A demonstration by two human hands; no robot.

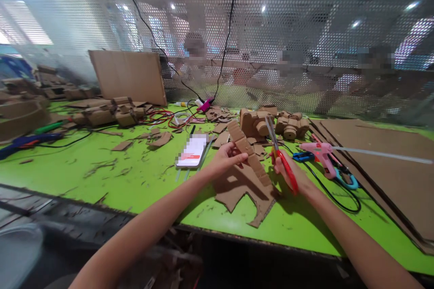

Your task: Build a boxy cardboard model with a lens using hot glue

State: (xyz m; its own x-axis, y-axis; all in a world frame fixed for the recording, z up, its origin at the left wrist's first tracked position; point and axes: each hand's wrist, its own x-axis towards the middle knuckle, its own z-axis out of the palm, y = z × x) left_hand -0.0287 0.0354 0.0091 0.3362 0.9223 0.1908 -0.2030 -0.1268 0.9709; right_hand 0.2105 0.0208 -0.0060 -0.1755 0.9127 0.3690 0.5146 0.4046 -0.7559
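Observation:
My left hand (228,160) pinches a long, creased cardboard strip (258,169) and holds it tilted above the table. In my right hand (288,174) is a pair of scissors (286,167) with red handles, its blades pointing up and away beside the strip. Whether the blades touch the strip I cannot tell. Beneath both hands a jagged cardboard offcut (242,192) lies on the green table (142,189). Just beyond the strip stand a cardboard model (251,124) and a smaller one (291,126) with round parts.
A pink glue gun (320,153) with a glue stick lies at right, near blue-handled scissors (347,179). Large cardboard sheets (389,180) cover the right side. A phone (192,151) lies left of centre. A blue glue gun (27,142) and cardboard models (101,115) are at left.

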